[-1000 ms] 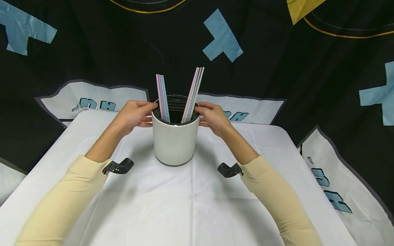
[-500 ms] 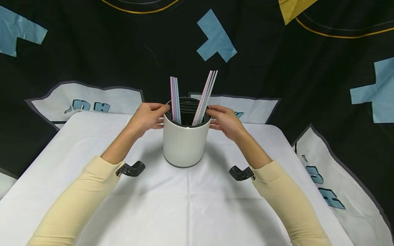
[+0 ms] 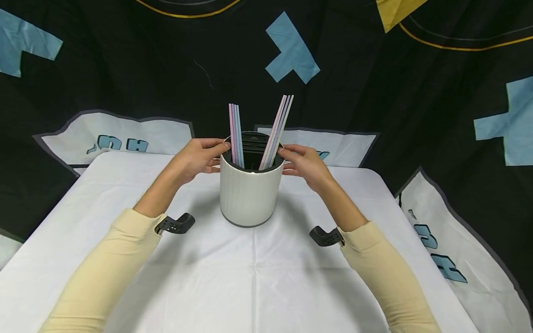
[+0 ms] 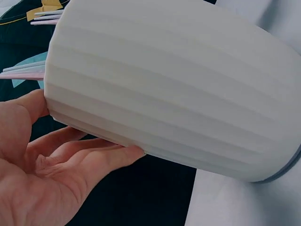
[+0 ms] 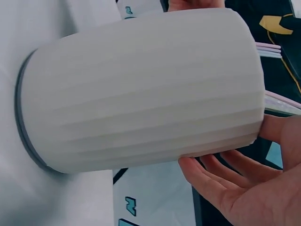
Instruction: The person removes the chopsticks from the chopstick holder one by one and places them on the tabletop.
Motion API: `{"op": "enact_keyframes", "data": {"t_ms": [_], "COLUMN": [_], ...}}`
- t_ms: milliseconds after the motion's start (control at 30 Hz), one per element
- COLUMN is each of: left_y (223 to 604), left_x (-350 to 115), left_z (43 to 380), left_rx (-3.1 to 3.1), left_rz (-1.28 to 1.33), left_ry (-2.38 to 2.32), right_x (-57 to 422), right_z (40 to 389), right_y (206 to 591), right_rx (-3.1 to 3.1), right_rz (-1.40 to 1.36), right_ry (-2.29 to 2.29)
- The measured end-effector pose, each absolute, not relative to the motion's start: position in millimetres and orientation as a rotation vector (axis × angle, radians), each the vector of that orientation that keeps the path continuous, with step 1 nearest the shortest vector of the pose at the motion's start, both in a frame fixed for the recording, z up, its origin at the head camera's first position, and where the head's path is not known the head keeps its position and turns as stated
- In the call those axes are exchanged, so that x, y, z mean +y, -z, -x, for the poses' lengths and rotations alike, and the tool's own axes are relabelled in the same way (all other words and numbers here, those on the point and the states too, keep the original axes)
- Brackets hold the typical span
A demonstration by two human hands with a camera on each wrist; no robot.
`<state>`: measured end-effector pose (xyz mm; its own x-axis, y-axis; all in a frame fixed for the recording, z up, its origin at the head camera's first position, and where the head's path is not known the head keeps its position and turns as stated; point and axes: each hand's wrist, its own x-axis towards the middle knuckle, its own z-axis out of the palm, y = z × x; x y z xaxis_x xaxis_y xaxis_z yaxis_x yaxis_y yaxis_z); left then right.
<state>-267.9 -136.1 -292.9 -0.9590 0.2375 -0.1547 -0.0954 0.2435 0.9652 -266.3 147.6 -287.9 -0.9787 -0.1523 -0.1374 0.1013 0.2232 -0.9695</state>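
A white ribbed holder (image 3: 250, 199) with a black divided insert (image 3: 255, 141) stands upright on the white-covered table. Two bundles of thin pastel sticks, which look like straws, rise from it: a left bundle (image 3: 236, 134) and a right bundle (image 3: 276, 132) that leans right. My left hand (image 3: 200, 157) grips the rim from the left, thumb at the top edge and fingers along the outer wall. On the opposite side my right hand (image 3: 306, 164) holds the rim the same way. Both wrist views show the ribbed wall (image 4: 164, 84) with fingers curved against its side; the insert is hidden there.
The white cloth (image 3: 200, 282) covers the table and has a crease down its middle. Behind it hangs a black printed backdrop (image 3: 166, 69) with blue and yellow shapes. A black band (image 3: 176, 224) shows at the left wrist, another band (image 3: 326, 236) at the right.
Between the first and second frames, both hands moved the holder to the right across the table. Since then it has hardly moved, and the grip looks the same throughout. The head view shifted slightly.
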Motion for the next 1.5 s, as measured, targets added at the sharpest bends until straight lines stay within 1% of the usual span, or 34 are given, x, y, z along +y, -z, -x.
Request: {"op": "enact_keyframes", "data": {"t_ms": [300, 600, 800, 1233, 1500], "left_y": [294.1, 294.9, 295.1, 292.9, 294.5], "left_x": [-141.0, -141.5, -138.5, -139.9, -139.8], "left_z": [269.8, 270.0, 270.4, 270.3, 270.3], "left_rx": [2.245, 2.239, 2.229, 2.214, 2.226], "left_rz": [-0.164, -0.169, -0.173, -0.156, -0.159], "left_ry": [-1.791, -1.804, -1.805, -1.823, -1.81], "right_x": [153.5, 157.3, 150.7, 141.5, 144.1], "right_z": [261.8, 258.2, 259.3, 264.9, 262.3], "right_y": [264.4, 245.5, 244.4, 255.7, 248.6], "right_rx": [2.297, 2.197, 2.173, 2.286, 2.292], "right_rz": [0.047, 0.161, 0.18, 0.191, 0.191], "right_ry": [1.9, 2.038, 2.058, 2.012, 2.05]}}
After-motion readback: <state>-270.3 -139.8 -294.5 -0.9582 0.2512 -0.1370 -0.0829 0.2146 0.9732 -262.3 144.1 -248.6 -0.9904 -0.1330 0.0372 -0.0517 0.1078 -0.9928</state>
